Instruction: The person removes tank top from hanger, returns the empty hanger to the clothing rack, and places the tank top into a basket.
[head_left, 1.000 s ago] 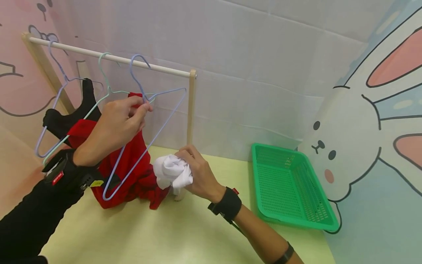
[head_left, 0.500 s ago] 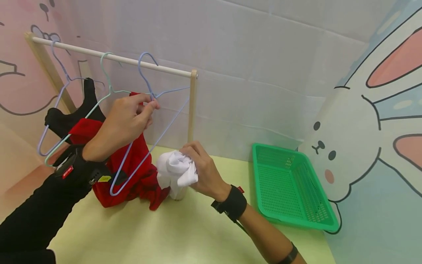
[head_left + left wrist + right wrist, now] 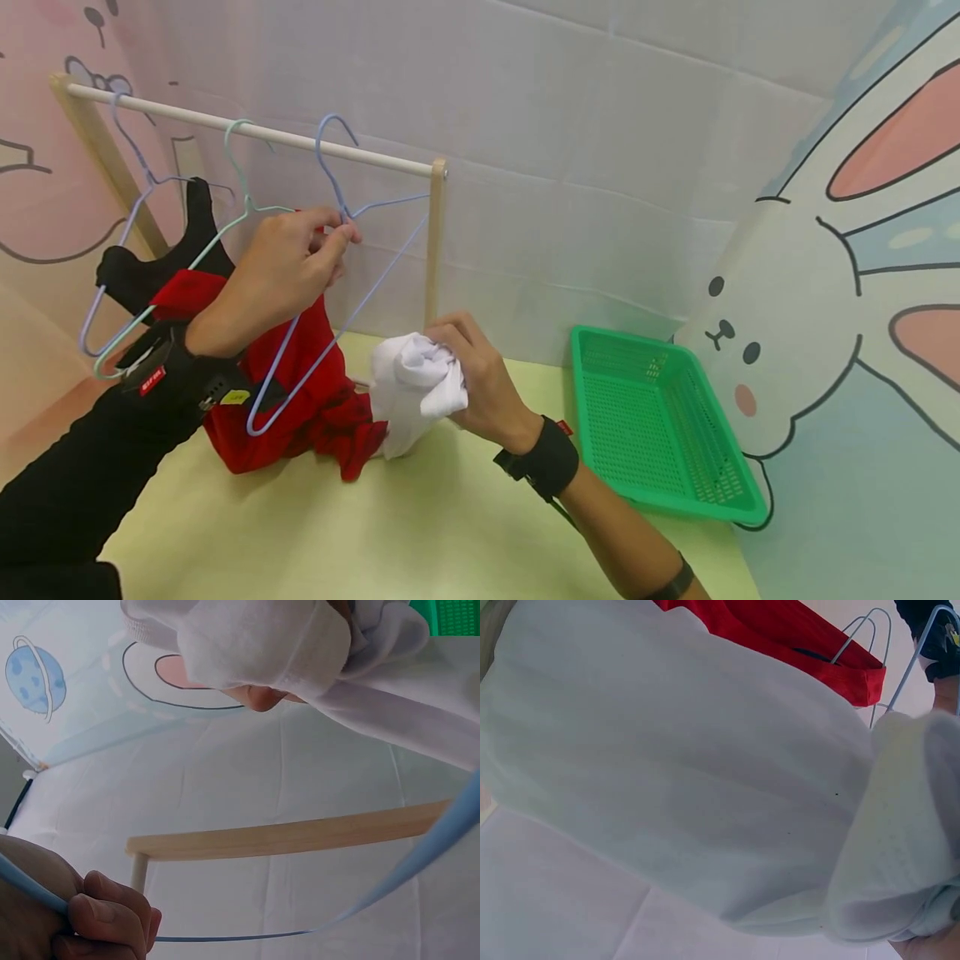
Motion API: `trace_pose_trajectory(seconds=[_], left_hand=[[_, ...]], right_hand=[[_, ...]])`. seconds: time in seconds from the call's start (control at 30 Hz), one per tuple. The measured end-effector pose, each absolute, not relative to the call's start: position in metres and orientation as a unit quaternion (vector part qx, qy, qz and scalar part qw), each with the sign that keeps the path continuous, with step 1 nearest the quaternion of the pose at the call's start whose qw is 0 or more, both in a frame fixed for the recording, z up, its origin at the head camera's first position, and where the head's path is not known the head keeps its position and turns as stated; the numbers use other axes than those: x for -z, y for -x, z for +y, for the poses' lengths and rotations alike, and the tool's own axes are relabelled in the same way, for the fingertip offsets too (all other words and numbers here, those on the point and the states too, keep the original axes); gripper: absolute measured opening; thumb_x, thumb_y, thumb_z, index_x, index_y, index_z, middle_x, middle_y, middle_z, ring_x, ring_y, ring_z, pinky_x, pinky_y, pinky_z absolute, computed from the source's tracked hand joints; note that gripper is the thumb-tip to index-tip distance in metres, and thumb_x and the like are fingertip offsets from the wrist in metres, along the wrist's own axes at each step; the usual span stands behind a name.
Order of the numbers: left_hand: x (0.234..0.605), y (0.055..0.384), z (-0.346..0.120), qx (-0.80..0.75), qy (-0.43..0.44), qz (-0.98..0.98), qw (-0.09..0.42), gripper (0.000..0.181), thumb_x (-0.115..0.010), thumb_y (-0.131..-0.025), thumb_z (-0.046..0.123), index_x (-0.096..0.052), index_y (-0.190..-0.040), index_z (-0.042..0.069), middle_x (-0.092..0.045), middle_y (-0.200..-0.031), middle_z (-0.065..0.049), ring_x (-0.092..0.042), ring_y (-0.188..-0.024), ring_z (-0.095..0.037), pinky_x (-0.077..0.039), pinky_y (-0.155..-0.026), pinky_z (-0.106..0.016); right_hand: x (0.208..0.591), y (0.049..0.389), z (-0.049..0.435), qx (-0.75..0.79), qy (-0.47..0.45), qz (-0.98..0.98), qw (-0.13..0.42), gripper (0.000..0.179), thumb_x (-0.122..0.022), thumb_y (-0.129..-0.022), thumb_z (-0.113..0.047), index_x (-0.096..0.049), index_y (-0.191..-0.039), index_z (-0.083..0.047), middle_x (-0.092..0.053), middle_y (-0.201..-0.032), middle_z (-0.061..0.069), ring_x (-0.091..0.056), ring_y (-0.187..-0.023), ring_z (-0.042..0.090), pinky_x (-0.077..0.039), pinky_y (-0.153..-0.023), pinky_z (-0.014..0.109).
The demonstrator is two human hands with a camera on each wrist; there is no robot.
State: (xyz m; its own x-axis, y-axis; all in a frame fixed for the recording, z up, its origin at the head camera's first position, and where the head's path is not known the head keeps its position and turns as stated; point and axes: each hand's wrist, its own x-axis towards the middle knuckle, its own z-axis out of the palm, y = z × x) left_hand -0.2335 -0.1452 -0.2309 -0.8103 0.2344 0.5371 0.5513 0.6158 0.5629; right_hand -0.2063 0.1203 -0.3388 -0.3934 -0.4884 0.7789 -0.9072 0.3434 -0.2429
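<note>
My left hand (image 3: 277, 271) pinches a light blue clothes hanger (image 3: 319, 156) just below its hook, which overlaps the rack's rail in the head view. One end of the hanger points down toward me. Bunched in my right hand (image 3: 483, 383) is a white garment (image 3: 416, 375), and its lower part hangs down toward the table. In the left wrist view, curled fingers (image 3: 112, 907) hold the hanger wire (image 3: 442, 832), with the gathered white cloth (image 3: 255, 645) above. White fabric (image 3: 667, 757) fills most of the right wrist view.
A rack with a white rail (image 3: 187, 117) and wooden posts stands at the back left. On it hang a black garment (image 3: 142, 275) and a red garment (image 3: 292, 400), the latter on a green hanger (image 3: 238, 158). A green basket (image 3: 637, 417) sits at the right.
My left hand has moved the blue hanger slightly right along the rail. My right hand has drifted right and a little up, and more of the white garment hangs down.
</note>
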Motion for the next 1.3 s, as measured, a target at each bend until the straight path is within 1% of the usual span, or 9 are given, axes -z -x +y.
trace_pose_trajectory(seconds=[0.13, 0.27, 0.43, 0.73, 1.1, 1.3], left_hand=[[0.231, 0.237, -0.144, 0.381, 0.222, -0.873, 0.209, 0.029, -0.054, -0.113, 0.023, -0.074, -0.113, 0.002, -0.058, -0.064, -0.004, -0.047, -0.051, -0.02, -0.036, -0.047, -0.029], [0.231, 0.239, -0.144, 0.388, 0.22, -0.871, 0.206, 0.03, -0.053, -0.113, 0.024, -0.075, -0.113, 0.002, -0.058, -0.064, -0.004, -0.047, -0.052, -0.02, -0.035, -0.047, -0.029], [0.231, 0.24, -0.145, 0.388, 0.213, -0.871, 0.212, 0.03, -0.054, -0.113, 0.024, -0.075, -0.112, 0.003, -0.058, -0.063, -0.003, -0.046, -0.051, -0.019, -0.035, -0.047, -0.029], [0.232, 0.245, -0.144, 0.387, 0.212, -0.872, 0.21, 0.032, -0.053, -0.113, 0.026, -0.075, -0.112, 0.003, -0.058, -0.062, -0.003, -0.047, -0.05, -0.018, -0.034, -0.047, -0.029], [0.23, 0.249, -0.143, 0.395, 0.218, -0.87, 0.198, 0.033, -0.053, -0.113, 0.028, -0.075, -0.113, 0.003, -0.057, -0.062, -0.003, -0.046, -0.049, -0.018, -0.033, -0.049, -0.031], [0.23, 0.25, -0.145, 0.402, 0.215, -0.869, 0.193, 0.032, -0.052, -0.113, 0.026, -0.074, -0.112, 0.003, -0.057, -0.063, -0.004, -0.046, -0.05, -0.017, -0.034, -0.048, -0.03]], right_hand=[[0.337, 0.207, 0.125, -0.348, -0.455, -0.76, 0.306, 0.044, -0.08, -0.08, 0.005, -0.06, -0.119, -0.002, -0.055, -0.114, 0.015, -0.06, -0.099, 0.026, -0.058, -0.086, 0.031], [0.336, 0.207, 0.128, -0.349, -0.454, -0.76, 0.308, 0.042, -0.076, -0.081, 0.007, -0.06, -0.118, -0.001, -0.056, -0.114, 0.015, -0.061, -0.101, 0.027, -0.058, -0.087, 0.032], [0.333, 0.207, 0.133, -0.343, -0.452, -0.761, 0.314, 0.04, -0.074, -0.08, 0.008, -0.06, -0.117, -0.001, -0.056, -0.114, 0.016, -0.06, -0.102, 0.028, -0.059, -0.087, 0.034], [0.325, 0.207, 0.14, -0.342, -0.445, -0.759, 0.331, 0.037, -0.073, -0.081, 0.007, -0.06, -0.115, 0.0, -0.055, -0.112, 0.017, -0.06, -0.1, 0.029, -0.06, -0.084, 0.037], [0.317, 0.21, 0.15, -0.344, -0.423, -0.767, 0.337, 0.04, -0.078, -0.08, 0.004, -0.061, -0.116, 0.0, -0.056, -0.114, 0.019, -0.061, -0.102, 0.031, -0.06, -0.084, 0.041], [0.31, 0.21, 0.158, -0.339, -0.413, -0.771, 0.346, 0.039, -0.076, -0.079, 0.005, -0.061, -0.114, 0.0, -0.056, -0.114, 0.018, -0.061, -0.102, 0.03, -0.059, -0.084, 0.041]])
